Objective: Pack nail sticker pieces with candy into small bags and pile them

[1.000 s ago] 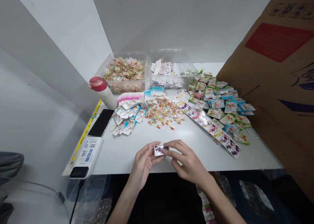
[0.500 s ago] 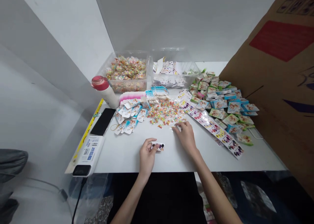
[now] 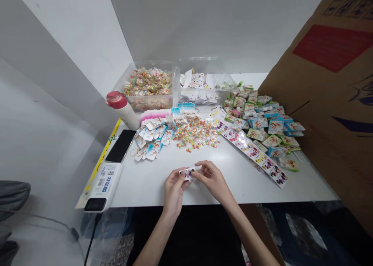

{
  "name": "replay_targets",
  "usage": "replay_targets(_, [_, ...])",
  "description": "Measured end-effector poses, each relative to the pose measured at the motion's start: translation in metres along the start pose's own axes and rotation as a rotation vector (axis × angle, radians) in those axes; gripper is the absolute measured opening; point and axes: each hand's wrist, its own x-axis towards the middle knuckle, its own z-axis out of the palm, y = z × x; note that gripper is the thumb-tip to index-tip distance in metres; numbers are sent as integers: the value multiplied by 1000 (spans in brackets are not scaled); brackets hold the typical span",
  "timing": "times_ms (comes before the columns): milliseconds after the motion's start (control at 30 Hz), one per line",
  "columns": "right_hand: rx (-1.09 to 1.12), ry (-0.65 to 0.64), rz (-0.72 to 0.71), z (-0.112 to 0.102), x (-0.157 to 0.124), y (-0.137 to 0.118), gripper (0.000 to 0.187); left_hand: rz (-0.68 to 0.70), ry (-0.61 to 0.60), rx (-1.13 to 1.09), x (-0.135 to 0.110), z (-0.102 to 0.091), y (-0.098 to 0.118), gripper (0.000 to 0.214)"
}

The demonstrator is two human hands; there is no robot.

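Observation:
My left hand [image 3: 174, 188] pinches a small white sticker card [image 3: 187, 174] with dark ovals, just above the white table [image 3: 145, 184] near its front edge. My right hand [image 3: 212, 178] is closed at the card's right end, thumb and fingers pinched together; whatever small thing it holds is hidden. Ahead lies a scatter of small colourful sachets [image 3: 196, 135]. A long row of sticker cards [image 3: 252, 152] runs diagonally to the right.
Two clear tubs stand at the back: one with sachets [image 3: 148, 86], one with sticker sheets [image 3: 201, 88]. Blue-white cards [image 3: 153, 137], a red-capped bottle [image 3: 122, 109], a phone [image 3: 120, 145], a white device [image 3: 101, 186], a heap of finished packs [image 3: 264, 120] and a cardboard box [image 3: 335, 102] surround them.
Half a second ago my right hand reached forward to the sachet scatter; it has come back to the card in my left hand, pinched shut.

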Motion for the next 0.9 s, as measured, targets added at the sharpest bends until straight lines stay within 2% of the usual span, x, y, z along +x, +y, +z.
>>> replay_targets(100, [34, -73, 33, 1, -1, 2, 33, -10, 5, -88, -6, 2, 1, 15])
replay_targets(167, [54, -126, 26, 1, -3, 2, 26, 26, -8, 24, -8, 1, 4, 15])
replay_targets(267, [52, -93, 1, -3, -8, 1, 24, 170, -80, 511, -2, -8, 18, 21])
replay_targets(333, [30, -55, -15, -9, -10, 1, 25, 349, -65, 881, 10, -21, 32, 24])
replay_targets(367, [13, -35, -21, -13, -10, 1, 25, 460, 29, 1009, 19, -30, 40, 26])
replay_targets(433, [-18, 5, -19, -20, -11, 2, 27, 665, 375, 1196, 40, -51, 55, 36])
replay_targets(467, [-29, 23, -13, -22, -11, 3, 28, 692, 523, 1267, 51, -62, 61, 47])
replay_targets(500, [-36, 36, -9, -24, -11, 3, 29, 678, 604, 1326, 61, -73, 65, 59])
replay_targets(533, [-41, 47, -7, -25, -11, 4, 30, 670, 597, 1356, 70, -82, 69, 63])
replay_targets(633, [-47, 50, -9, -23, -11, 4, 30, 704, 444, 1340, 80, -98, 75, 43])
replay_targets(700, [-31, 33, -11, -20, -12, 2, 29, 749, 463, 1307, 74, -97, 76, 34])
replay_targets(800, [46, -6, -16, -15, -14, -5, 27, 822, 545, 1180, 50, -83, 76, 35])
replay_targets(833, [86, -30, -17, -14, -16, -9, 26, 809, 502, 1118, 41, -76, 75, 34])
replay_targets(900, [176, -86, -14, -12, -18, -17, 25, 682, 265, 975, 23, -62, 73, 29])
